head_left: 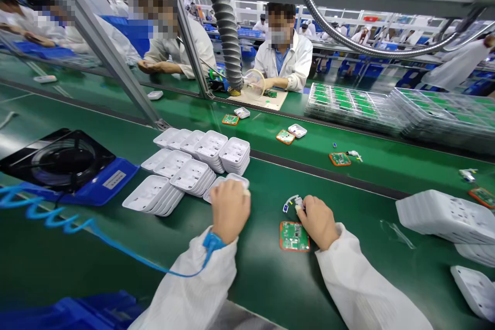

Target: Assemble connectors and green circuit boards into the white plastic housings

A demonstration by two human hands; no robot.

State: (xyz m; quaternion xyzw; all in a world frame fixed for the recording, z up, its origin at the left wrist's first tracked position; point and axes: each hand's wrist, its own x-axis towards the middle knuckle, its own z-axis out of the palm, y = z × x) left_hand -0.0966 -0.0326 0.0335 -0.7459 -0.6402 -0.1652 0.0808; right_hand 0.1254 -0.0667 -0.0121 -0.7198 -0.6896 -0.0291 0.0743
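My left hand (pixel 231 210), with a blue wrist strap (pixel 213 241) below it, is closed at the edge of a white plastic shell (pixel 238 180) beside the stacks. Its fingertips are partly hidden behind the knuckles. Close by on the right, the fingers of my right hand (pixel 320 220) pinch a small white part (pixel 298 203). A short strip with a blue piece (pixel 286 208) lies against that part. Just below, a green circuit board (pixel 294 236) with an orange rim rests flat on the green bench, beside my right hand.
Stacked white shells (pixel 189 174) stand left of my hands, more shells (pixel 444 211) at right. A black fan (pixel 65 157) lies far left; a coiled blue cord (pixel 127 250) crosses to my wrist. Boards and shells sit along the belt (pixel 255 139). A co-worker (pixel 284 56) sits opposite.
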